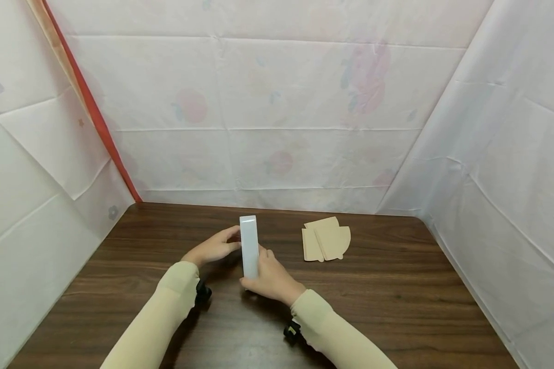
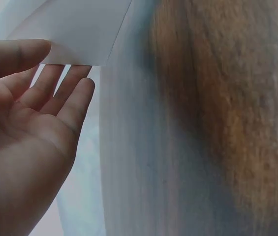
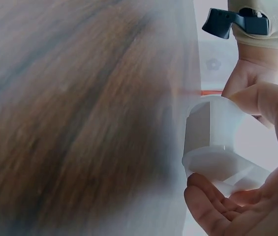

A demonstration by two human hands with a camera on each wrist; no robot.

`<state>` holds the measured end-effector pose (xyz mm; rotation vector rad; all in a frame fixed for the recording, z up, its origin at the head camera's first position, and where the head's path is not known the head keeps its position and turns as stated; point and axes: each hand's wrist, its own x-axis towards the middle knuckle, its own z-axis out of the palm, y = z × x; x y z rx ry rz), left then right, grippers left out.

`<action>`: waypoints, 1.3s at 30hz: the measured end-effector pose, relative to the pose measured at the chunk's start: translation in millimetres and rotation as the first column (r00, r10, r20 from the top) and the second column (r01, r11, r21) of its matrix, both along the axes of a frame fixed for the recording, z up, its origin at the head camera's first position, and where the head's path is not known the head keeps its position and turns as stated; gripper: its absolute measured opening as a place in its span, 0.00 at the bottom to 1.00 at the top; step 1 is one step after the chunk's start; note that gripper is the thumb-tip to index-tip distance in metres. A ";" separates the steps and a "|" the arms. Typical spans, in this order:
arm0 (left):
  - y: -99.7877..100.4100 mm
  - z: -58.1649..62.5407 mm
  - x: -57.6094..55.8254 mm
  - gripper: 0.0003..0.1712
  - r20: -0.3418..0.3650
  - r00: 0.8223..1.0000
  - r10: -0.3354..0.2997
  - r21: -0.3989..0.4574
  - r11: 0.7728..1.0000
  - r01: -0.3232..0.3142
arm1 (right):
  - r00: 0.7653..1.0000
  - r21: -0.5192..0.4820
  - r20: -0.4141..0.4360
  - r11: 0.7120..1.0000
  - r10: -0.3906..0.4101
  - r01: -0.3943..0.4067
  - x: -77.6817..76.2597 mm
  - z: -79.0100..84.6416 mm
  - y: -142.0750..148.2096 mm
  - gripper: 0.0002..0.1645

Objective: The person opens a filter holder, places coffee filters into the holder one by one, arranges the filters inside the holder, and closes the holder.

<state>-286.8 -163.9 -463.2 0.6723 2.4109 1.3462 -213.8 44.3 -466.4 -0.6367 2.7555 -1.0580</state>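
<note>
A narrow white paper box (image 1: 250,248) stands upright between my hands, near the middle of the table. My right hand (image 1: 274,277) grips it from the right, thumb on the near side. In the right wrist view the box (image 3: 198,128) shows curved flaps and a hollow, and curled fingers support its lower edge. My left hand (image 1: 214,247) reaches to the box's left side. Up close in the left wrist view, the left hand (image 2: 33,123) pinches a thin white flap (image 2: 84,32), thumb in front and fingertips hidden behind.
Flat tan card pieces (image 1: 325,240), overlapping and partly rounded, lie to the right of the hands on the dark wood table (image 1: 383,297). White patterned sheets (image 1: 277,113) hang behind and at both sides. A red strip (image 1: 92,107) runs down the left back corner.
</note>
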 end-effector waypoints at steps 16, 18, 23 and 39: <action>-3.4 6.4 16.4 0.25 -0.080 0.996 -0.026 0.028 0.999 0.028 | 0.995 -0.006 -0.032 0.995 0.099 -0.099 -0.4 5.7 16.0 0.57; -4.2 8.0 20.8 0.26 -0.073 0.997 -0.026 0.039 0.999 0.029 | 0.993 -0.002 -0.030 0.993 0.115 -0.115 0.2 6.0 19.5 0.57; -3.7 11.9 31.5 0.30 -0.042 0.999 -0.004 0.057 0.998 0.006 | 0.988 -0.011 -0.038 0.988 0.151 -0.151 2.3 8.6 29.6 0.54; -2.9 10.8 45.2 0.28 -0.087 0.996 0.029 0.034 0.999 -0.027 | 0.967 -0.052 -0.032 0.966 0.252 -0.253 -0.3 8.8 55.7 0.51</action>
